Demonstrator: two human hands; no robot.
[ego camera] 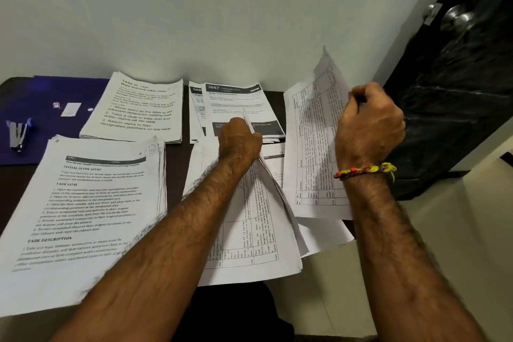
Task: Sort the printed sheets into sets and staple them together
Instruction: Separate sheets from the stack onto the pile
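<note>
Tabletop point(175, 172): dark, against wall; stacks at left edge, stapler point(19, 133) far left corner.
Left hand point(238, 141): pinched sheets point(266, 175), centre.
Right hand point(370, 125): gripped table sheet point(313, 147), right edge.

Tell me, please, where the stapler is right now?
In the head view, the stapler lies at the far left on the purple folder, left of the paper stacks and away from both hands.

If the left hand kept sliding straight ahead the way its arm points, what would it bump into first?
Probably the white printed sheet headed 3667, lying just beyond the left hand; past that, the pale wall. Depth is hard to judge.
</note>
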